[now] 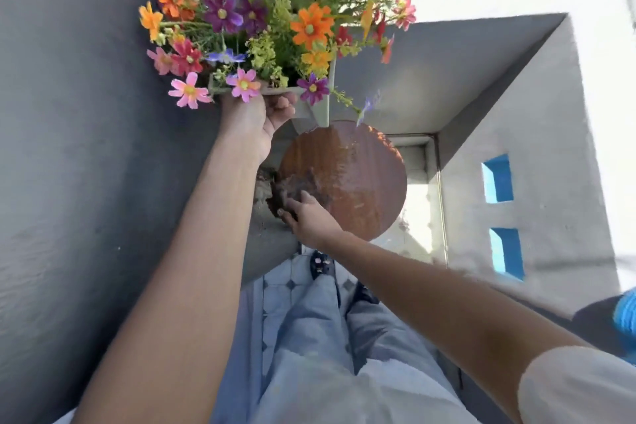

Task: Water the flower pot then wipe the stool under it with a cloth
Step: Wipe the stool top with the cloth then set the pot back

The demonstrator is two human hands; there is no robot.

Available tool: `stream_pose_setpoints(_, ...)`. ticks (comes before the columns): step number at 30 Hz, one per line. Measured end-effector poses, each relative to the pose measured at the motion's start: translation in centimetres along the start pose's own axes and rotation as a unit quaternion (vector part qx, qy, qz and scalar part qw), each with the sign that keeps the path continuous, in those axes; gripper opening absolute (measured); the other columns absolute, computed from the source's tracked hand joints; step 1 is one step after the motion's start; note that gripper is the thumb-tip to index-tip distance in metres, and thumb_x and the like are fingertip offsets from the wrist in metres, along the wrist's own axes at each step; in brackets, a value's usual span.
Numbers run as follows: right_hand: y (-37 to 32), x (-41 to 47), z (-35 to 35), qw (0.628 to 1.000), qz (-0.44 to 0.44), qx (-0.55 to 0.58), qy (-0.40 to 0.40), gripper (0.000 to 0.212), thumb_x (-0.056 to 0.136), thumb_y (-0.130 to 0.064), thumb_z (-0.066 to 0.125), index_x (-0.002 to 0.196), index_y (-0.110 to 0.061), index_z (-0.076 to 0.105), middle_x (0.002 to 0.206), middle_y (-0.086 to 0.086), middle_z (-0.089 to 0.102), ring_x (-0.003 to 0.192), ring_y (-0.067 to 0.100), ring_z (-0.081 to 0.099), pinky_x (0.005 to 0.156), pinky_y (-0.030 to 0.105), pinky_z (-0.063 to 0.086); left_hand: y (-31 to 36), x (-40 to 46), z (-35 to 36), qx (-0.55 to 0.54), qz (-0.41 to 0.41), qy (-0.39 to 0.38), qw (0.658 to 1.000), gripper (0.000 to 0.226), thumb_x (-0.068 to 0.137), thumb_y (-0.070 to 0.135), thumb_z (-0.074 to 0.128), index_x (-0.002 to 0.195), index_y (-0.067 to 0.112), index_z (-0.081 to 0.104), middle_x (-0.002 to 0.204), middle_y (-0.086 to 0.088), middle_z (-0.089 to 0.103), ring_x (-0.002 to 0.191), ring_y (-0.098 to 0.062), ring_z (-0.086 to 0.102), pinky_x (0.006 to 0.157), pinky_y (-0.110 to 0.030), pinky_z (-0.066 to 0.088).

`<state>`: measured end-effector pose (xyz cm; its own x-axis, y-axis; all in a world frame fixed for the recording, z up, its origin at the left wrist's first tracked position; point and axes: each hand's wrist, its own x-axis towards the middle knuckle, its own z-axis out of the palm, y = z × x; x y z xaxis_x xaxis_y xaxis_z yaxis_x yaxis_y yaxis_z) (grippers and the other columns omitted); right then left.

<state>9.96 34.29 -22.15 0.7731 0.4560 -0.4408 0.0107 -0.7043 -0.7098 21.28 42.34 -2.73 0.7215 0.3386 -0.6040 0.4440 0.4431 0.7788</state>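
Round rust-brown stool top (pixel 347 179) glistens wet; left hand (pixel 256 120) grips the lifted grey square flower pot (pixel 318 110), right hand (pixel 308 217) presses a dark cloth (pixel 296 186).

A grey plastered wall (pixel 75 148) fills the left side of the view, with a matt, slightly rough finish, in shade. On the right stands a pale rendered parapet (pixel 537 182) forming an angular recess; its top edge is in direct sunlight and strongly overexposed. Two rectangular openings (pixel 499 179) pierce the parapet, one above the other, their inner faces blue. At the base of the recess lies a sunlit floor patch (pixel 421 213), bordered by a thin raised edge, possibly a drain channel. Nearer the bottom, the floor carries light tiles (pixel 285 277) with small dark diamond insets.
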Motion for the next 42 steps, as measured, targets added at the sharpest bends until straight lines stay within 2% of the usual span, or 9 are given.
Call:
stream_pose_setpoints(8,4.1,0.1,1.6,0.959,-0.096,-0.266,-0.022,0.058,0.095,-0.018,0.053,0.15,-0.027,0.038,0.13,0.015,0.041,0.116,0.036,0.038,0.089,0.047,0.047,-0.4,0.4,-0.2,-0.035,-0.023,0.009,0.999,0.029,0.1,0.001,0.028,0.076,0.005,0.044,0.034,-0.002,0.055,0.029,-0.008,0.05,0.037,-0.017,0.047)
stream_pose_setpoints(13,9.4,1.4,-6.4,0.966,0.013,-0.247,0.071,0.053,0.097,-0.026,0.051,0.147,-0.038,0.04,0.133,0.012,0.041,0.122,0.036,0.038,0.095,0.049,0.047,-0.5,0.6,0.1,-0.049,-0.03,0.013,0.998,0.026,0.1,0.0,0.03,0.078,0.006,0.043,0.035,-0.004,0.056,0.028,-0.009,0.049,0.037,-0.017,0.046)
stream_pose_setpoints(17,14.7,1.9,-13.4,0.975,0.074,-0.179,0.104,0.04,0.098,-0.024,0.047,0.137,-0.027,0.058,0.137,0.012,0.054,0.121,0.031,0.053,0.099,0.038,0.046,-0.6,0.8,0.2,-0.05,-0.023,0.011,0.998,0.026,0.099,-0.001,0.031,0.076,0.005,0.043,0.034,-0.003,0.056,0.029,-0.009,0.05,0.038,-0.017,0.046)
stream_pose_setpoints(20,16.2,1.6,-15.4,0.977,0.099,-0.145,0.124,0.04,0.09,-0.032,0.045,0.124,-0.023,0.065,0.122,0.007,0.061,0.102,0.02,0.053,0.081,0.027,0.039,-0.7,0.6,0.5,-0.051,-0.02,0.005,0.998,0.028,0.099,0.0,0.031,0.075,0.006,0.044,0.034,-0.002,0.055,0.029,-0.008,0.05,0.038,-0.017,0.047)
stream_pose_setpoints(24,13.7,0.5,-14.1,0.984,0.098,-0.083,0.126,0.041,0.092,-0.003,0.051,0.13,-0.012,0.065,0.119,0.014,0.058,0.103,0.031,0.057,0.085,0.024,0.038,-0.8,0.6,0.6,-0.054,-0.024,0.003,0.998,0.029,0.099,0.0,0.031,0.074,0.006,0.044,0.035,-0.002,0.056,0.03,-0.007,0.05,0.038,-0.017,0.046)
stream_pose_setpoints(29,9.5,0.2,-10.4,0.992,0.032,-0.062,0.107,0.038,0.097,-0.015,0.054,0.135,-0.015,0.058,0.123,0.013,0.059,0.111,0.032,0.058,0.094,0.034,0.044,-0.8,0.3,0.8,-0.044,-0.016,0.01,0.999,0.028,0.1,0.001,0.031,0.076,0.006,0.046,0.034,-0.001,0.056,0.03,-0.007,0.051,0.038,-0.017,0.047)
stream_pose_setpoints(33,6.3,0.1,-6.9,0.995,-0.045,-0.046,0.07,0.018,0.1,-0.023,0.054,0.112,-0.013,0.046,0.11,0.011,0.062,0.098,0.032,0.059,0.072,0.034,0.04,-0.8,0.4,0.6,-0.057,-0.019,0.003,0.998,0.029,0.098,-0.002,0.032,0.072,0.006,0.042,0.034,-0.002,0.055,0.029,-0.009,0.049,0.036,-0.015,0.044)
stream_pose_setpoints(35,6.4,0.2,-5.3,0.992,-0.039,-0.084,0.088,0.016,0.101,-0.028,0.052,0.112,-0.016,0.052,0.113,0.012,0.057,0.101,0.035,0.056,0.074,0.039,0.047,-0.9,0.5,0.4,-0.066,-0.021,-0.001,0.998,0.03,0.098,-0.004,0.032,0.071,0.006,0.04,0.035,-0.003,0.055,0.028,-0.01,0.048,0.036,-0.015,0.043)
stream_pose_setpoints(42,9.0,-1.4,-3.4,0.963,-0.052,-0.224,0.142,0.044,0.094,-0.04,0.057,0.134,-0.024,0.057,0.138,0.012,0.049,0.122,0.035,0.045,0.092,0.049,0.045,-1.0,0.9,-0.2,-0.057,-0.022,0.0,0.998,0.027,0.098,-0.001,0.032,0.075,0.006,0.042,0.037,-0.004,0.058,0.03,-0.009,0.051,0.037,-0.016,0.046)
